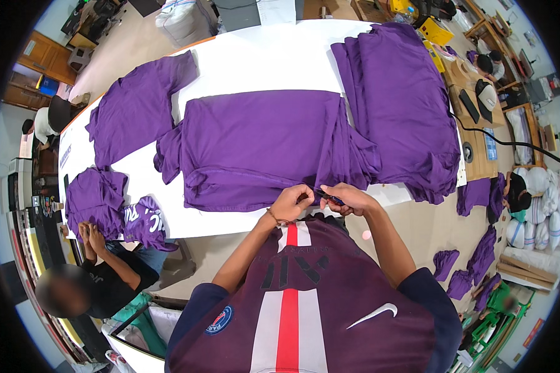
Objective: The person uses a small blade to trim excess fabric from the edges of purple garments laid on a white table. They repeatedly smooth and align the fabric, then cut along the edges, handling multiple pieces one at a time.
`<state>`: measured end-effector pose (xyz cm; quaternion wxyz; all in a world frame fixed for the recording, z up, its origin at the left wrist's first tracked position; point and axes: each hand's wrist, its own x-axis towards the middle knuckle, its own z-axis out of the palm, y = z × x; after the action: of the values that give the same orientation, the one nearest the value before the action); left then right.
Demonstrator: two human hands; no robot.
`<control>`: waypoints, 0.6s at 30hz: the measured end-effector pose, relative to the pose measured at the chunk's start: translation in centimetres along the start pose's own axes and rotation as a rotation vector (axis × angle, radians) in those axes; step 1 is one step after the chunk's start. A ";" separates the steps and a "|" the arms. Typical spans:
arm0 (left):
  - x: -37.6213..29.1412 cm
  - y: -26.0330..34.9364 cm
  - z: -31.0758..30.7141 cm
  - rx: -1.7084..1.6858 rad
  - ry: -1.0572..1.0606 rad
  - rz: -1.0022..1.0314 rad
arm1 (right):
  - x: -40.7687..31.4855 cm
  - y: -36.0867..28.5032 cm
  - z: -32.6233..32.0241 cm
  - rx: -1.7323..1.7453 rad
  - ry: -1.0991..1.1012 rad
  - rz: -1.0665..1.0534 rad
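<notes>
Thumb and fingers of my left hand [293, 204] are pinched together at the near edge of a purple T-shirt [261, 135]. What lies between those fingertips is too small to make out. My right hand [352, 198] grips a small thread snipper [332, 198] with a dark, partly blue handle, its tip close to my left fingertips. The shirt lies flat on top of others, bunched at its right end and wrinkled along the near hem. Under it is a white table [270, 51].
A tall pile of purple shirts [401, 102] occupies the table's right end. Another purple shirt [135, 105] lies far left. At near left, a seated person [116, 275] touches a crumpled shirt [95, 200] beside a printed purple piece [144, 224]. A black cable [504, 140] runs off right.
</notes>
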<state>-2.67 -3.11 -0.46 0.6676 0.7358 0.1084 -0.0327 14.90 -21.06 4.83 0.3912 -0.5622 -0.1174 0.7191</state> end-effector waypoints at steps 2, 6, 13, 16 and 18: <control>0.0 0.2 -0.1 0.022 -0.002 0.003 | 0.2 -0.4 0.1 0.015 0.013 0.014; 0.0 0.4 0.3 0.010 0.042 0.064 | 0.6 -0.2 -0.1 0.027 0.038 0.020; -0.1 0.2 0.0 0.066 0.006 0.128 | 0.2 -0.1 -0.2 0.067 0.126 -0.087; -1.2 1.1 -1.0 0.032 -0.004 0.105 | 0.1 -0.1 -0.4 0.034 0.257 -0.269; -2.3 1.5 -1.9 0.020 0.014 0.087 | 1.8 0.5 0.2 -0.248 0.482 -0.646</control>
<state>-4.75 -1.64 1.68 0.6603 0.7466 0.0808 0.0005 14.34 -20.12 3.31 0.5421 -0.6916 -0.2782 0.3879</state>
